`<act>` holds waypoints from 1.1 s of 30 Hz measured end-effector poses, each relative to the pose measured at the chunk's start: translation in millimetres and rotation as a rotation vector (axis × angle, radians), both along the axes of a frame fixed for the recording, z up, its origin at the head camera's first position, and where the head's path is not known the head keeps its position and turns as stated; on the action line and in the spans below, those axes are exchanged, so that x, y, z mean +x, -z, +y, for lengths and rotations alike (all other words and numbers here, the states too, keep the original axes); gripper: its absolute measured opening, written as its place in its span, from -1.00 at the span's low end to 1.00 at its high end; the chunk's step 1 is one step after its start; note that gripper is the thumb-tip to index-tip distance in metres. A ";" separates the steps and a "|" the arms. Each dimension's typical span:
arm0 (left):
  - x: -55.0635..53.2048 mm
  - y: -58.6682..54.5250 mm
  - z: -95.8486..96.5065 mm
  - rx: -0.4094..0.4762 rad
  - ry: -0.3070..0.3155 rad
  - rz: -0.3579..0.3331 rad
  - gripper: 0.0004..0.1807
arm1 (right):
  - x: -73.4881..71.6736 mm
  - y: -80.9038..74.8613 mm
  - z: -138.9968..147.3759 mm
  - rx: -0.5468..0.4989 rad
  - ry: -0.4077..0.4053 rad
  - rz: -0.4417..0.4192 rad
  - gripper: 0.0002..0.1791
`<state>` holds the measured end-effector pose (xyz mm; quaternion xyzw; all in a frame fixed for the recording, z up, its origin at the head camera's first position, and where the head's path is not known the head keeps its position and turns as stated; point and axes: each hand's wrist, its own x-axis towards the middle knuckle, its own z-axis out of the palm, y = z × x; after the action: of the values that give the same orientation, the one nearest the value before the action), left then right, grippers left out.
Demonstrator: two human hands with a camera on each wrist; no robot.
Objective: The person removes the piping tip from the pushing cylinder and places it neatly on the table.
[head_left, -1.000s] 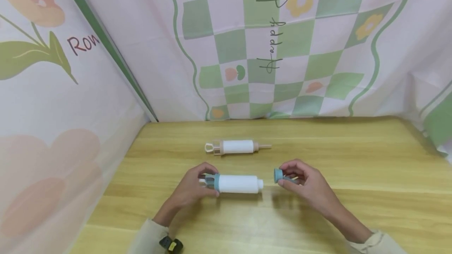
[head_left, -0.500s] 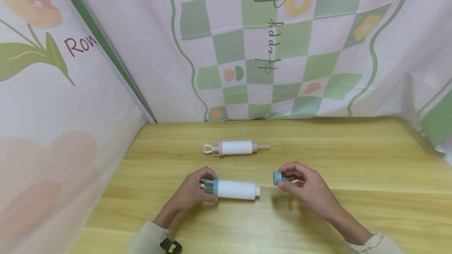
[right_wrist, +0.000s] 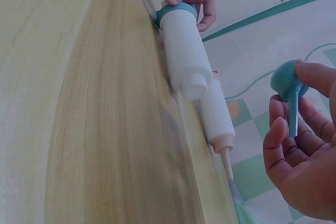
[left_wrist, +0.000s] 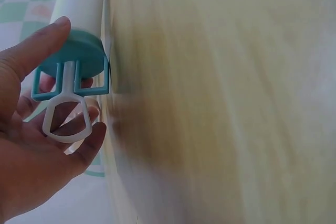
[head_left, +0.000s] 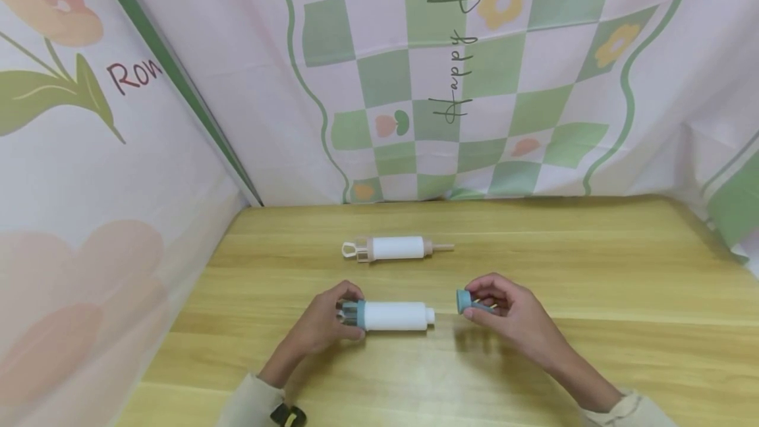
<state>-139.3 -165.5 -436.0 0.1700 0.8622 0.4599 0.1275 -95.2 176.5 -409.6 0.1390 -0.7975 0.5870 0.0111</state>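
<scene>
My left hand (head_left: 329, 318) grips a white syringe (head_left: 396, 316) by its teal collar, thumb on one side and fingers on the other. The syringe lies lengthwise, low at the table, its bare stepped tip towards the right. In the left wrist view the white plunger ring (left_wrist: 68, 119) sticks out behind the collar's square loops. Between the thumb and fingers of my right hand (head_left: 514, 312) is a teal nozzle cap (head_left: 463, 302), its wide mouth facing the syringe tip. A small gap separates the two. The cap's thin spout (right_wrist: 293, 111) points back into the palm.
Behind, a second white syringe (head_left: 398, 248) with beige-pink ends and a thin nozzle lies on the wooden table (head_left: 593, 249). A printed curtain (head_left: 439, 84) hangs at the table's back edge, and another cloth (head_left: 107, 216) hangs on the left.
Both hands keep their holds. The syringe's tip end has dipped towards the front and moved slightly left. The nozzle cap has shifted a little left and down in the view.
</scene>
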 end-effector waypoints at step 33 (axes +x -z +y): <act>-6.0 -14.2 -9.0 0.018 -0.013 0.041 -0.42 | 1.8 -0.8 -1.0 -0.021 -0.010 -0.035 -0.67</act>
<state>-145.2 -174.5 -421.9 0.1749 0.8615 0.4650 0.1050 -93.4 175.5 -408.8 0.1327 -0.7906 0.5978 -0.0042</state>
